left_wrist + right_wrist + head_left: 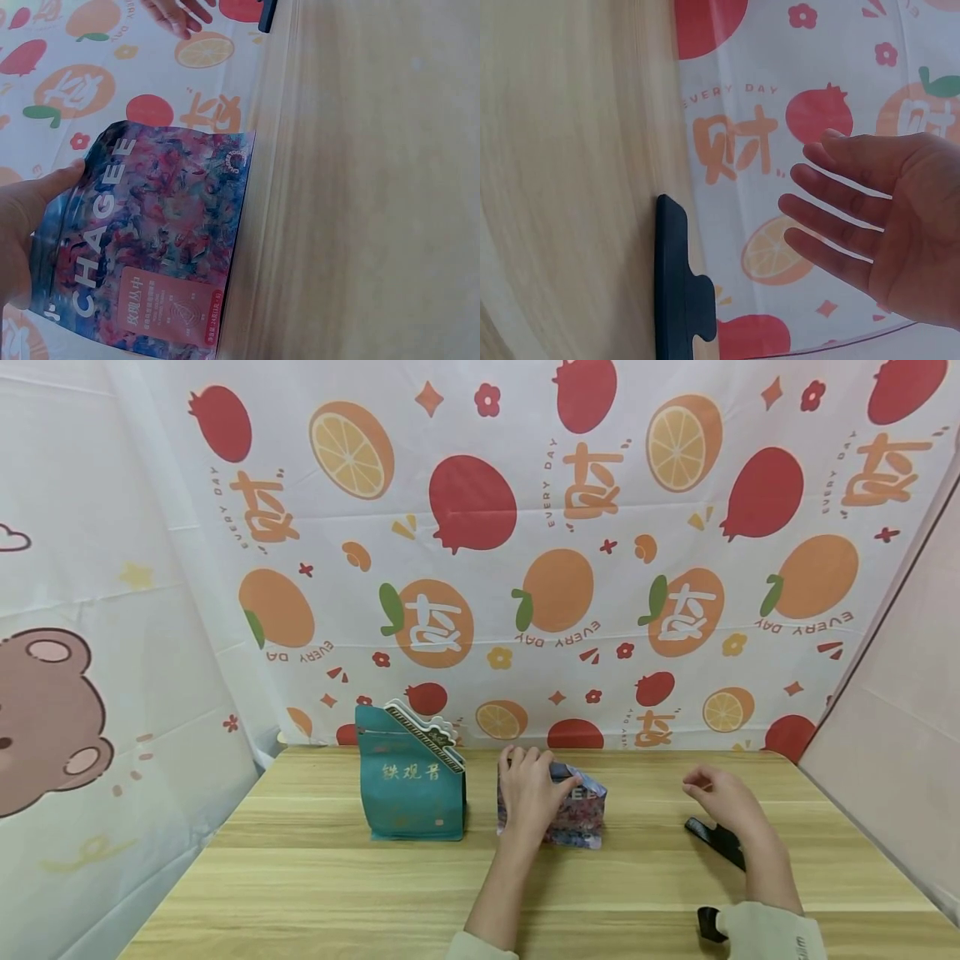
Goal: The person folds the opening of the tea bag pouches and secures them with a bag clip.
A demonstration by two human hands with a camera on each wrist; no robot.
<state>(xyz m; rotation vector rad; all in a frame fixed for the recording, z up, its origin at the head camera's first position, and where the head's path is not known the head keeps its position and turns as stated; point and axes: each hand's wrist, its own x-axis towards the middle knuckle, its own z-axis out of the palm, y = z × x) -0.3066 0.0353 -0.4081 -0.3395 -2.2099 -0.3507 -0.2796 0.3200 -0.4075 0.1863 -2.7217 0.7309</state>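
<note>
My left hand [525, 793] grips the top edge of a purple and blue CHAGEE tea pouch [581, 820] standing on the table. In the left wrist view the thumb lies along the top of the pouch [169, 210], whose printed front faces the camera. To the right, my right hand [726, 797] hovers with nothing in it. Its fingers [840, 232] are spread and relaxed in the right wrist view. Below that hand lies a black bag clip [716, 843], long and straight with a notched tab on one side.
A green tea pouch [411, 797] stands left of the CHAGEE pouch, with a white and black decorative clip [429, 739] slanted across its top corner. The wooden table [337, 893] meets a fruit-print cloth [480, 602] at the back. More cloth hangs on both sides.
</note>
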